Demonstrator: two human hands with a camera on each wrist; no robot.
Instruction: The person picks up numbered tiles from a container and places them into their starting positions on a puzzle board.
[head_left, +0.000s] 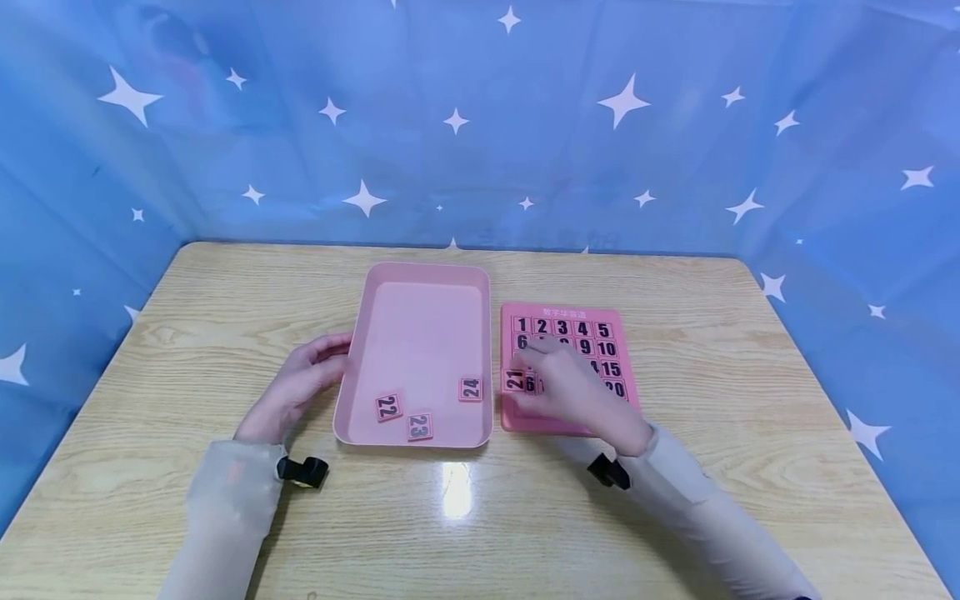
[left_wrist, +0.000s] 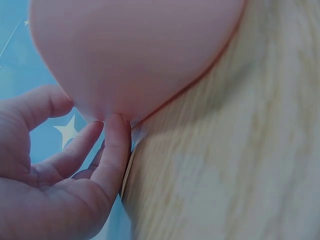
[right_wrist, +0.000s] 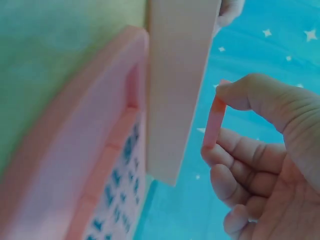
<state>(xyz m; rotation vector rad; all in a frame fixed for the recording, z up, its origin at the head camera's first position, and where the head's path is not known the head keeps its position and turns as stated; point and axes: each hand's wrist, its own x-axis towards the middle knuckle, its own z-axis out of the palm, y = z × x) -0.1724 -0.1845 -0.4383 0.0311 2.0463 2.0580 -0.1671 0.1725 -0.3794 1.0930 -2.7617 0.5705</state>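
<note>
My right hand [head_left: 566,383] pinches a pink number tile [head_left: 513,380] marked 21 between thumb and fingertips. In the right wrist view the same tile [right_wrist: 215,120] is seen edge-on, held above the pink puzzle board [head_left: 566,424]. Rows of numbered tiles fill much of that board, and my hand covers some of them. My left hand [head_left: 303,383] touches the left outer wall of the pink tray [head_left: 412,273] with its fingertips, as the left wrist view also shows. Inside the tray lie loose tiles 22 [head_left: 388,407], 23 [head_left: 420,427] and 24 [head_left: 470,389].
Tray and board stand side by side on a wood-grain table [head_left: 247,292], with a narrow gap between them. Behind and at both sides hangs a blue cloth [head_left: 420,67] with white stars. Light reflects off the tabletop in front of the tray.
</note>
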